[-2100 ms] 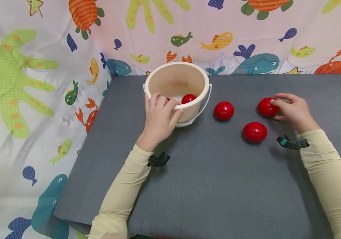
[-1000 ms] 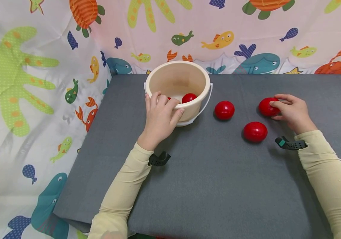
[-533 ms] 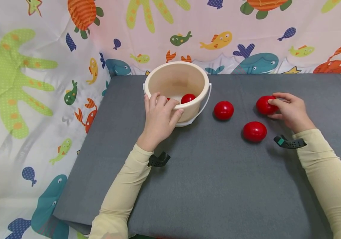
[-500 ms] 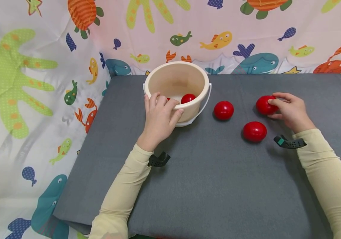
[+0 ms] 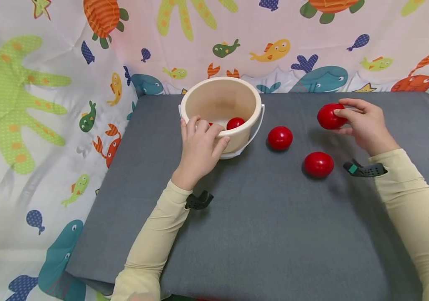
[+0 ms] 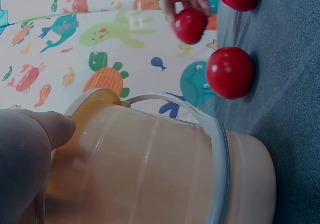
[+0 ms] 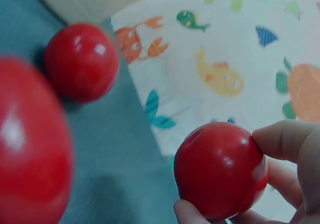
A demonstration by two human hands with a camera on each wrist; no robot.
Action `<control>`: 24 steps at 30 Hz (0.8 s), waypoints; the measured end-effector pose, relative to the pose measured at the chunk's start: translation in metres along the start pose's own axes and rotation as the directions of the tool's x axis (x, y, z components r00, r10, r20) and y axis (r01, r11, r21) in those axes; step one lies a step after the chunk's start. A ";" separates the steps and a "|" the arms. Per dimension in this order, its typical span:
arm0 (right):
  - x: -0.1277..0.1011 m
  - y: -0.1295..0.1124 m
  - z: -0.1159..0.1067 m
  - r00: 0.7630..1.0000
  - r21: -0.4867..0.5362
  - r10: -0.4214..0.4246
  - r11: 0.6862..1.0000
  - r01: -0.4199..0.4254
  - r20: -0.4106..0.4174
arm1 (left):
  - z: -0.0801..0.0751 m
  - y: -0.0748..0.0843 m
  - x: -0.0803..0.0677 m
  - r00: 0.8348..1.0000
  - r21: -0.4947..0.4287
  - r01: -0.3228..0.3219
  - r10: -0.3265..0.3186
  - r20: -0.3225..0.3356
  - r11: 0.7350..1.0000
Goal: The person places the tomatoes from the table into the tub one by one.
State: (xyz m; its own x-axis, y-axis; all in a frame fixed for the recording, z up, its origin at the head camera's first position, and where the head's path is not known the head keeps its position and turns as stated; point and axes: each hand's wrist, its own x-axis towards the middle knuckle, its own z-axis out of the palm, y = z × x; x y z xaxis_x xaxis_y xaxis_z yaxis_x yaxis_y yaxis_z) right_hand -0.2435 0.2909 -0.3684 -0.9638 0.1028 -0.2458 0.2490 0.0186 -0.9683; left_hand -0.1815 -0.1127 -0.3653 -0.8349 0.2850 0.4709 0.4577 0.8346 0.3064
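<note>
Key relation: held red ball (image 5: 328,117) vs bucket (image 5: 241,141). Bucket lies well to the ball's left, roughly level with it in depth as seen from the head; ball is off the desk (image 5: 267,234), its shadow below and apart from it. Right hand (image 5: 367,125) is the nearer to this ball and pinches it from its right side, thumb on the near face, other fingers around the far side and underneath. Left hand (image 5: 200,150) grips the bucket's near rim, fingers hooked over, thumb along the outside. Hands well apart. Middle ball (image 5: 280,138) lies between, near the bucket; front ball (image 5: 318,164) sits closer to the person. Long axis: held ball almost round, so direction cannot be called; front ball slightly wider side to side.

Materials: balls glossy, smooth, saturated red, tomato-like; shallow dimple on the held one in the right wrist view. They look hard and slick (judgement). Bucket cream, apparently plastic, round-mouthed, upright, with a pale curved handle (image 6: 220,159) hanging down its side. Inside ball (image 5: 235,123) rests in it; further red sliver beside the left fingers, mostly hidden. Desk covering matt grey, fabric-like
</note>
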 end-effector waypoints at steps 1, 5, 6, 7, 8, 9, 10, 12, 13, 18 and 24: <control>-0.001 -0.006 0.003 1.000 0.007 -0.012 1.000 0.012 0.000 | 0.000 0.000 0.000 1.000 0.000 0.001 -0.001 0.001 1.000; -0.005 -0.029 0.015 0.998 0.048 -0.064 0.997 0.064 0.015 | 0.000 0.001 0.000 1.000 -0.006 0.007 -0.007 0.008 1.000; -0.005 -0.034 0.018 0.996 0.060 -0.081 0.995 0.080 0.024 | 0.000 0.001 0.000 1.000 -0.007 0.008 -0.008 0.010 1.000; -0.006 -0.040 0.021 0.995 0.074 -0.096 0.993 0.093 0.036 | 0.000 0.001 0.000 1.000 -0.007 0.009 -0.009 0.011 1.000; -0.008 -0.046 0.024 0.992 0.084 -0.115 0.990 0.111 0.050 | 0.000 0.000 0.000 1.000 -0.008 0.010 -0.010 0.012 1.000; -0.009 -0.051 0.027 0.989 0.091 -0.136 0.987 0.130 0.062 | 0.000 0.000 0.000 1.000 -0.008 0.009 -0.009 0.012 1.000; -0.010 -0.057 0.031 0.986 0.093 -0.154 0.985 0.147 0.070 | 0.000 0.000 0.000 1.000 -0.006 0.007 -0.007 0.010 1.000; -0.013 -0.068 0.039 0.976 0.116 -0.197 0.976 0.186 0.090 | 0.000 0.000 0.001 1.000 -0.005 0.005 -0.004 0.006 1.000; -0.015 -0.073 0.043 0.971 0.108 -0.215 0.973 0.205 0.099 | 0.000 0.000 0.001 1.000 -0.005 0.004 -0.004 0.003 1.000; -0.021 -0.097 0.069 0.944 0.060 -0.301 0.953 0.295 0.137 | 0.000 0.000 0.000 1.000 -0.006 0.005 -0.005 -0.009 1.000; -0.027 -0.113 0.096 0.929 -0.012 -0.330 0.942 0.337 0.165 | 0.001 0.001 0.001 1.000 -0.010 0.002 -0.002 -0.005 1.000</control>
State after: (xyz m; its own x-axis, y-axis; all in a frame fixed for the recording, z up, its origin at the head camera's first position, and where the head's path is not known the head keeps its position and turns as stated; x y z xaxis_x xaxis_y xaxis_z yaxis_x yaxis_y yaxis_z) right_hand -0.2548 0.1903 -0.2562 -0.9937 -0.0743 0.0840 -0.0888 0.0645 -0.9940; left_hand -0.1816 -0.1112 -0.3651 -0.8342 0.2814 0.4743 0.4596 0.8301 0.3157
